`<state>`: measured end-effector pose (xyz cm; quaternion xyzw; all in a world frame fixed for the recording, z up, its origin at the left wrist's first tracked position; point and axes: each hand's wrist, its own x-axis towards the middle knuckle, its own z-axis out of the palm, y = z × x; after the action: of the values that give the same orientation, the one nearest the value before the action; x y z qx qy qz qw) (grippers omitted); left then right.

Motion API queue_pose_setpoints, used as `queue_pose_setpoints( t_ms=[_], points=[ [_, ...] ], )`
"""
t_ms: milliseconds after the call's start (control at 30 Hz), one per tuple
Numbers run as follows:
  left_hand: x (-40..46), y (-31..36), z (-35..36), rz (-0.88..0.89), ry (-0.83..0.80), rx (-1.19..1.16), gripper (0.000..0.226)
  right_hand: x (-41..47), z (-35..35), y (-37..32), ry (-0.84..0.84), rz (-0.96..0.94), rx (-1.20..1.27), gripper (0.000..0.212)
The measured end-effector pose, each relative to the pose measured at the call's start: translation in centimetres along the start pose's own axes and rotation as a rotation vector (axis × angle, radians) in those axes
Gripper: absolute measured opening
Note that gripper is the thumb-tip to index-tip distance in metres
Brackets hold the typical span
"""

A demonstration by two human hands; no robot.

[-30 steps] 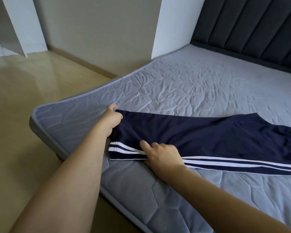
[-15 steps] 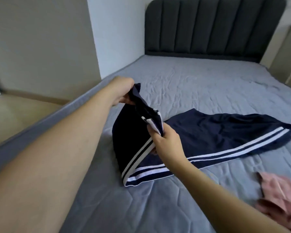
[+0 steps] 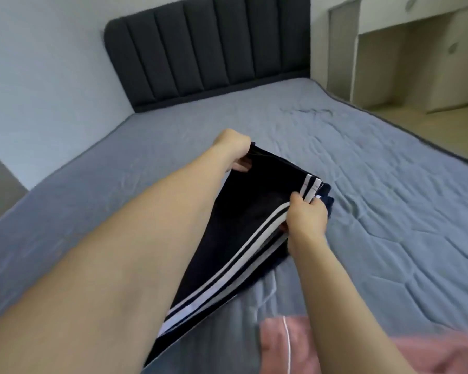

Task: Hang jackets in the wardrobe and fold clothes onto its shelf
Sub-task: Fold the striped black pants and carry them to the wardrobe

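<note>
I have the navy track pants lifted at one end above the grey mattress, and nothing here is stowed in anything: the clothes lie loose on the bed. My left hand is curled round the far corner of the raised end, fingers tucked under the cloth. My right hand pinches the near corner, right where the white side stripes turn over at the hem.

The pants are doubled over on themselves, and their long axis runs diagonally, from the held end up by my hands down toward the lower left, under my left forearm. The stripes follow that same line along the edge nearest my right arm. The low end of the pants rests on the mattress; the held end is clear of it, the cloth stretched between my two hands.

A pink garment lies on the mattress at the lower right, under my right forearm, just beside the pants' striped edge. Beyond the bed stands the dark padded headboard.
</note>
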<state>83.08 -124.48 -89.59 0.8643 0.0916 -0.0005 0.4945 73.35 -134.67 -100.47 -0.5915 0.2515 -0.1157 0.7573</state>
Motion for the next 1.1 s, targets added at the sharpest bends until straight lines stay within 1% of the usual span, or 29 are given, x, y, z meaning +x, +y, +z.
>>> queue_pose_setpoints(
  t_ms=[100,133,167,233,267,300,367,400,433,467,500,533,567,600,633,667,733,767,800,833,867,933,967,1033,1100],
  points=[
    [2.4,-0.8,5.7,0.005,-0.181,0.161,0.024,2.9,-2.5,1.8,0.053,0.036,-0.014,0.028],
    [3.2,-1.8,6.8,0.026,-0.201,0.187,0.025,3.3,-3.0,2.2,0.083,0.026,-0.038,0.032],
    [3.9,-2.9,7.4,0.061,-0.183,0.219,0.026,3.6,-3.4,2.3,0.128,0.021,-0.05,0.036],
    [4.9,-6.0,6.5,0.125,-0.087,0.356,0.028,3.3,-3.6,2.0,0.199,-0.005,-0.045,0.045],
    [5.3,-7.9,5.1,0.122,-0.035,0.434,0.032,2.9,-3.4,1.9,0.23,-0.052,-0.052,0.049],
    [5.3,-10.0,3.0,0.083,0.021,0.502,0.037,2.3,-3.0,1.7,0.267,-0.119,-0.109,0.051],
    [4.0,-14.4,-2.8,-0.054,0.16,0.647,0.05,0.3,-1.5,1.5,0.317,-0.28,-0.305,0.056],
    [2.8,-16.8,-6.1,-0.135,0.217,0.722,0.056,-1.1,-0.6,1.6,0.308,-0.387,-0.395,0.056],
    [1.3,-19.2,-9.3,-0.219,0.243,0.744,0.061,-2.7,0.4,1.7,0.267,-0.521,-0.456,0.053],
    [-0.4,-21.7,-12.2,-0.296,0.245,0.687,0.065,-4.5,1.4,1.9,0.183,-0.668,-0.508,0.047],
    [-2.0,-23.8,-14.7,-0.367,0.228,0.534,0.065,-6.4,2.4,2.5,0.047,-0.794,-0.579,0.041],
    [-3.8,-25.4,-16.5,-0.431,0.201,0.287,0.06,-8.4,3.3,3.4,-0.151,-0.883,-0.7,0.037],
    [-5.6,-26.5,-18.0,-0.504,0.164,0.029,0.05,-10.6,4.0,4.6,-0.383,-0.943,-0.853,0.033],
    [-7.1,-27.0,-18.9,-0.554,0.121,-0.152,0.038,-12.7,4.3,6.1,-0.589,-0.978,-0.986,0.027],
    [-8.0,-27.3,-19.3,-0.578,0.078,-0.25,0.031,-14.6,4.4,7.7,-0.745,-0.996,-1.101,0.024],
    [-8.6,-27.6,-19.2,-0.575,0.032,-0.308,0.026,-16.3,4.3,9.1,-0.823,-1.019,-1.207,0.035],
    [-9.3,-28.1,-18.2,-0.524,0.008,-0.331,0.02,-18.2,4.0,10.9,-0.865,-1.092,-1.41,0.071],
    [-9.5,-28.1,-17.6,-0.503,0.043,-0.334,0.02,-18.7,4.0,11.4,-0.842,-1.125,-1.481,0.08],
    [-9.7,-28.0,-17.1,-0.48,0.085,-0.341,0.02,-18.9,4.2,11.4,-0.807,-1.128,-1.543,0.081],
    [-10.0,-27.9,-16.9,-0.456,0.117,-0.345,0.02,-19.4,4.5,11.1,-0.769,-1.103,-1.588,0.072],
    [-10.3,-27.9,-17.0,-0.431,0.131,-0.356,0.02,-20.1,5.0,10.8,-0.742,-1.076,-1.598,0.057],
    [-11.0,-28.0,-18.0,-0.385,0.138,-0.395,0.018,-22.2,6.3,10.1,-0.691,-1.12,-1.586,0.018],
    [-11.7,-28.2,-18.9,-0.372,0.146,-0.405,0.017,-23.6,6.9,9.8,-0.685,-1.14,-1.603,0.012],
    [-13.4,-29.3,-21.0,-0.371,0.182,-0.395,0.018,-26.5,8.2,9.6,-0.722,-1.099,-1.635,0.028],
    [-15.9,-30.9,-23.9,-0.41,0.221,-0.371,0.021,-29.2,9.7,9.5,-0.819,-0.967,-1.563,0.031]
  ],
)
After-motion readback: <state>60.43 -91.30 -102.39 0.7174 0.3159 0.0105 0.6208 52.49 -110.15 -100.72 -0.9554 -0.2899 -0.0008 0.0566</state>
